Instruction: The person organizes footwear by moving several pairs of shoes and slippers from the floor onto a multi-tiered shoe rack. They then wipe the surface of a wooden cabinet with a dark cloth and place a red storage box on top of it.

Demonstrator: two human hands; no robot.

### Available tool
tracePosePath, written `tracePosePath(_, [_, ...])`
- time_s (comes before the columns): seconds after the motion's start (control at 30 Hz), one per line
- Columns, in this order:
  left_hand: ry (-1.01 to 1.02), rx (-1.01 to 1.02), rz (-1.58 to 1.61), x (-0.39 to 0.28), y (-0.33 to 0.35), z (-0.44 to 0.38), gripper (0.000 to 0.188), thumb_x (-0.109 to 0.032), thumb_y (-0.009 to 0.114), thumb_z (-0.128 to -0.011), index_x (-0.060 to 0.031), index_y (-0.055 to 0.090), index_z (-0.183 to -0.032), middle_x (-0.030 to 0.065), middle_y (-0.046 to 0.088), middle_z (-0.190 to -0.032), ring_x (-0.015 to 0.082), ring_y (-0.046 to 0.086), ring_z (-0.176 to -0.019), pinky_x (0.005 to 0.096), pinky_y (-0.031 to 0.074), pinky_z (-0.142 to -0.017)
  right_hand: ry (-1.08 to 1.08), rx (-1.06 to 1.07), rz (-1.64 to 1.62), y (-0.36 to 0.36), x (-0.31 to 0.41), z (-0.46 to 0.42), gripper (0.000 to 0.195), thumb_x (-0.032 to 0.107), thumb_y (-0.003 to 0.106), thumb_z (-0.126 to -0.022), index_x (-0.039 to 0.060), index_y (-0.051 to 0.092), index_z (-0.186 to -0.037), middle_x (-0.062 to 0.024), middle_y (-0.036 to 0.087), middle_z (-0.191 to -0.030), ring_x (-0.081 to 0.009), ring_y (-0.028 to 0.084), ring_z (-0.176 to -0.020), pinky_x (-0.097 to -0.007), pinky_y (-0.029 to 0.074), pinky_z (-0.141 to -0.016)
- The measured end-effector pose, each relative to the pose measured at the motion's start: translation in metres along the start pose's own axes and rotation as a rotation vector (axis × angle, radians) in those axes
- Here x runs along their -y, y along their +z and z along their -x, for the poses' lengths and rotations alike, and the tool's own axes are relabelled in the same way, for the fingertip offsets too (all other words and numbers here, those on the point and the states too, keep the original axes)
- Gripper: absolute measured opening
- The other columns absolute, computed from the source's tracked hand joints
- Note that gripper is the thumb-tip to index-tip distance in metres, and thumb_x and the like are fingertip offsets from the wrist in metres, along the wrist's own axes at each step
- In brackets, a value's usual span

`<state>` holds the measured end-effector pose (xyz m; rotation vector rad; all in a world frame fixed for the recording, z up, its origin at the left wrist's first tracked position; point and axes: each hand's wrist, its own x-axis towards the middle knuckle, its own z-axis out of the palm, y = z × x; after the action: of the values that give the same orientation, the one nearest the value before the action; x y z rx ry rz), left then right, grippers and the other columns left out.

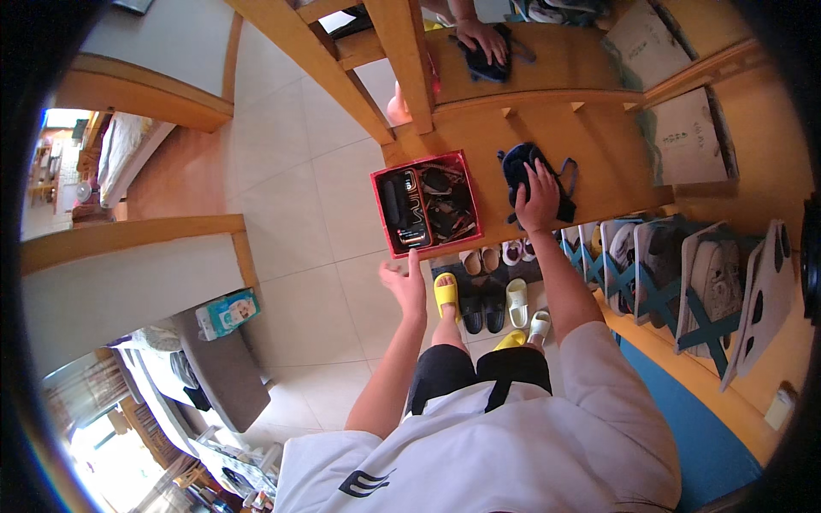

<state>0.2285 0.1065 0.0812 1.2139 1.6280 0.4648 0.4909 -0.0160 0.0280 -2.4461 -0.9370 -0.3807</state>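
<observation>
My right hand (540, 197) lies with spread fingers on top of a dark blue fabric item (518, 163) with a thin strap loop at its right, on the wooden shelf top (616, 154). The item's exact kind is unclear. My left hand (407, 287) is empty, fingers apart, just in front of a red open box (480, 208) at the shelf's left end. Inside the box are a smartphone with a lit screen (417, 221), a black elongated case (394, 199) and a jumble of small dark things, hard to tell apart.
A mirror (551, 58) behind the shelf reflects my right hand. A cardboard box (689, 138) stands at the shelf's right end. Below are a folding shoe rack (689, 301), several slippers including a black pair (482, 313), and a wooden post (397, 58) rises at the left.
</observation>
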Motion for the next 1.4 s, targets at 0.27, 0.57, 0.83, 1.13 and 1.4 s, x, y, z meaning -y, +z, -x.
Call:
tracePosePath(0.27, [1.087, 0.116, -0.958, -0.093, -0.025, -0.047, 0.076, -0.024, 0.079, -0.064, -0.0173, 0.044, -0.131, 0.0140, 0.031, -0.139, 0.0376, 0.020, -0.135, 0.0566, 0.023, -0.105, -0.010, 0.013, -0.021, -0.003, -0.002, 0.000, 0.042, 0.021, 0.052, -0.085, 0.0077, 0.051, -0.125, -0.0156, 0.045, -0.135, -0.0358, 0.044, -0.119, -0.0479, 0.034, -0.100])
tracePosePath(0.57, [1.164, 0.266, -1.095, -0.118, -0.022, -0.072, 0.075, -0.029, 0.080, -0.065, -0.0170, 0.047, -0.131, 0.0134, 0.026, -0.143, 0.0372, 0.013, -0.138, 0.0627, 0.019, -0.104, 0.003, 0.006, -0.018, 0.000, -0.003, 0.002, 0.040, 0.020, 0.050, -0.088, 0.0084, 0.051, -0.126, -0.0148, 0.044, -0.135, -0.0347, 0.043, -0.122, -0.0469, 0.031, -0.104])
tracePosePath(0.83, [1.133, 0.226, -0.875, -0.075, -0.037, -0.084, 0.062, -0.018, 0.072, -0.074, -0.0129, 0.046, -0.130, 0.0172, 0.037, -0.134, 0.0365, 0.033, -0.128, 0.0486, 0.031, -0.102, -0.006, -0.007, -0.027, 0.000, -0.003, 0.000, 0.039, 0.021, 0.051, -0.087, 0.0083, 0.051, -0.124, -0.0147, 0.046, -0.134, -0.0354, 0.045, -0.120, -0.0470, 0.034, -0.101])
tracePosePath(1.13, [0.512, 0.256, -0.171, 0.010, -0.011, -0.084, 0.051, -0.009, 0.060, -0.078, 0.0018, 0.043, -0.125, 0.0149, 0.053, -0.112, 0.0260, 0.052, -0.103, 0.0344, 0.044, -0.088, -0.006, 0.026, 0.000, -0.005, 0.004, -0.002, 0.040, 0.020, 0.051, -0.087, 0.0084, 0.051, -0.125, -0.0141, 0.046, -0.134, -0.0354, 0.045, -0.120, -0.0473, 0.035, -0.100])
tracePosePath(1.4, [-0.085, 0.632, 0.026, -0.004, -0.026, -0.056, 0.049, -0.006, 0.038, -0.081, -0.0135, 0.038, -0.129, 0.0050, 0.053, -0.112, 0.0186, 0.055, -0.097, 0.0363, 0.051, -0.071, 0.027, 0.070, 0.035, -0.004, 0.005, -0.001, 0.042, 0.022, 0.050, -0.087, 0.0077, 0.049, -0.127, -0.0153, 0.044, -0.135, -0.0355, 0.043, -0.121, -0.0477, 0.033, -0.102])
